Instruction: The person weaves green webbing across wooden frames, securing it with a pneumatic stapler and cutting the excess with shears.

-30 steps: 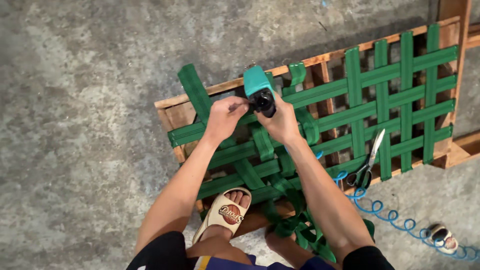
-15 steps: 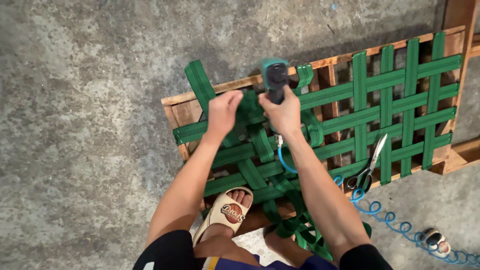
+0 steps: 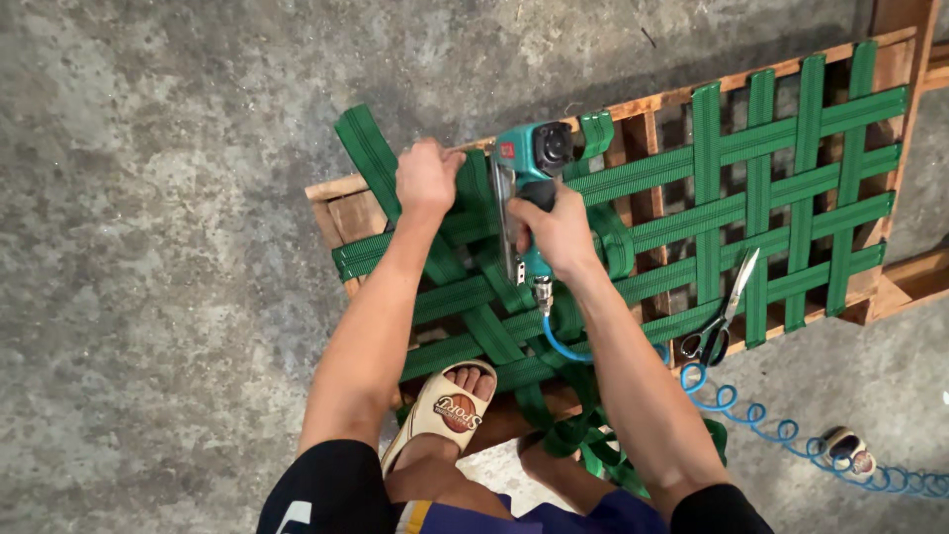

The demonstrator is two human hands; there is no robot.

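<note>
Taking the wooden frame (image 3: pixel 348 213) as my landmark, I start nearest the camera: my knees and dark shorts fill the bottom edge, and my foot in a cream sandal (image 3: pixel 447 410) rests on the near rail of the frame, toes over the webbing. Beside it, on the near side of the frame, loose green strap (image 3: pixel 583 435) lies bunched on the concrete floor (image 3: pixel 148 297).

Further up, my right hand (image 3: pixel 559 232) has its grip closed around the handle of a teal pneumatic stapler (image 3: pixel 524 183), which sits over the left part of the frame with its nose toward the far rail. A blue coiled air hose (image 3: pixel 751 420) leaves the base of the stapler handle, curls across the webbing and runs off past the near right corner of the frame onto the floor.

My left hand (image 3: pixel 427 178) is just left of the stapler, its grip closed in a fist on a green webbing strap (image 3: pixel 368 158) that runs diagonally over the far left of the frame; the fist presses near the far rail. I cannot tell how tightly the strap is pinched.

Across the right part of the frame, green webbing (image 3: pixel 761 188) is woven in a lattice of crossing bands. A pair of scissors (image 3: pixel 727 307) lies on that lattice near the near rail, handles toward me. Off the frame to the right, a second sandal (image 3: pixel 845 450) lies on the floor by the hose.
</note>
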